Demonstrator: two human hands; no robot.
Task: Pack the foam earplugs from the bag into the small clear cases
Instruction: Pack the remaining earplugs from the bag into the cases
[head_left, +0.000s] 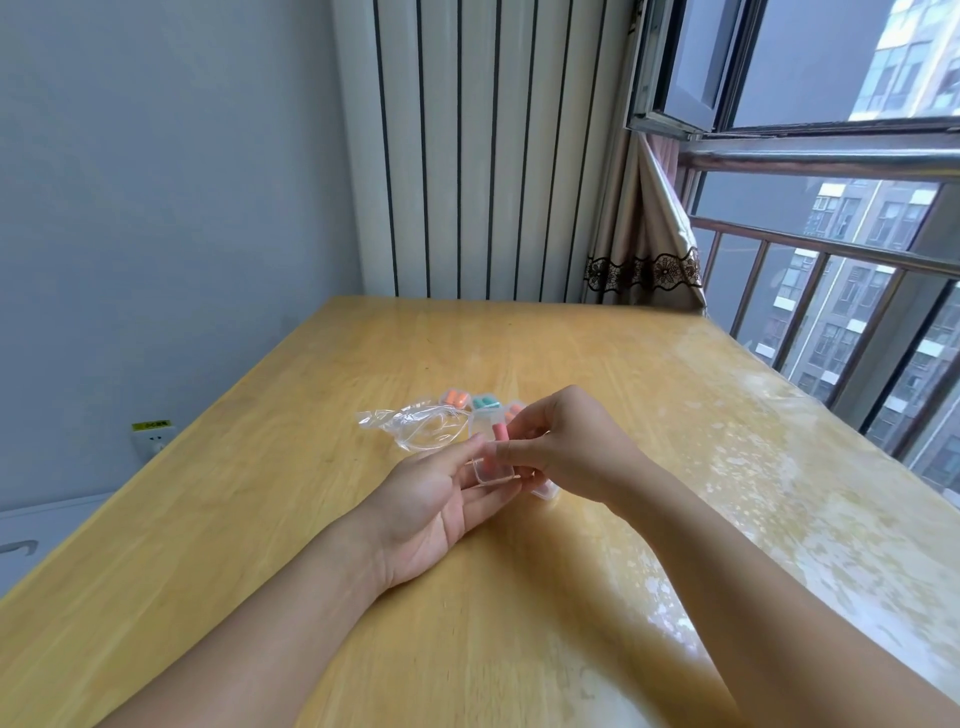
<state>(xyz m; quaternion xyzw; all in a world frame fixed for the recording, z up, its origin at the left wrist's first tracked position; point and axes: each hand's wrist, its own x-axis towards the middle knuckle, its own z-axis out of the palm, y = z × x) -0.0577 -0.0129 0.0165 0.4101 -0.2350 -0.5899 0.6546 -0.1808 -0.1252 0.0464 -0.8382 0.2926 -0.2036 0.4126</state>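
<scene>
My left hand (431, 512) lies palm up over the wooden table (270, 467) and holds a small clear case (491, 472) on its fingertips. My right hand (563, 447) pinches a pink foam earplug (501, 434) just above that case. A crumpled clear plastic bag (415, 426) lies on the table just beyond my left fingers. Behind it stand a case with orange earplugs (454, 399), a case with teal earplugs (485, 402) and a third case with orange earplugs (514, 413), partly hidden by my right fingers.
The table runs to a ribbed white panel (467, 145) at the back and a railed window (831, 270) on the right. A curtain (644, 249) hangs at the far right corner. A wall socket (153, 439) sits low on the left wall.
</scene>
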